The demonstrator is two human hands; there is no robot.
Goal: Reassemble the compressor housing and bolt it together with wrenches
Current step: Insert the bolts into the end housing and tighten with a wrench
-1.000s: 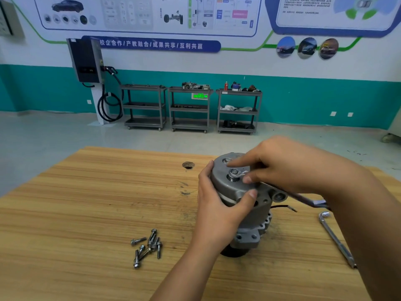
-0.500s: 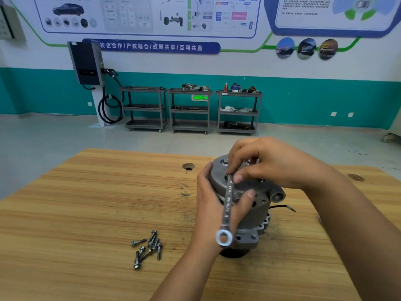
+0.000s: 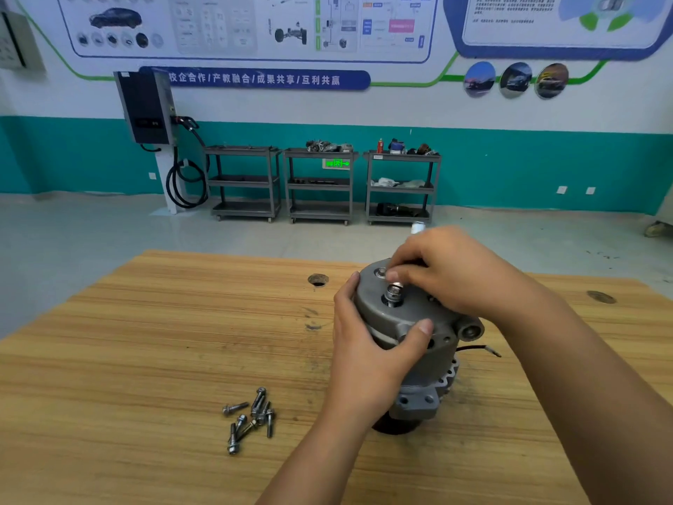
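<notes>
A grey cast-metal compressor housing is seen standing upright on a light wooden counter, right of centre, with its round end cover tilted toward the camera. The left hand is clamped on the housing's near side, the thumb pressed against the cover's rim and the fingers wrapped round the far-left edge. The right hand is laid over the top of the cover with fingers curled round a slim silver wrench, of which only a pale, blurred end is shown above the knuckles. One fingertip is placed just beside a small bolt head near the cover's upper edge. A threaded steel centre stud with nut is exposed between the two hands. A thin black wire is seen trailing from the housing's right side onto the counter. A loose cluster of silver flanged bolts is noted lying well apart, to the left of the housing. A round hole is noted in the counter beyond the left hand.
</notes>
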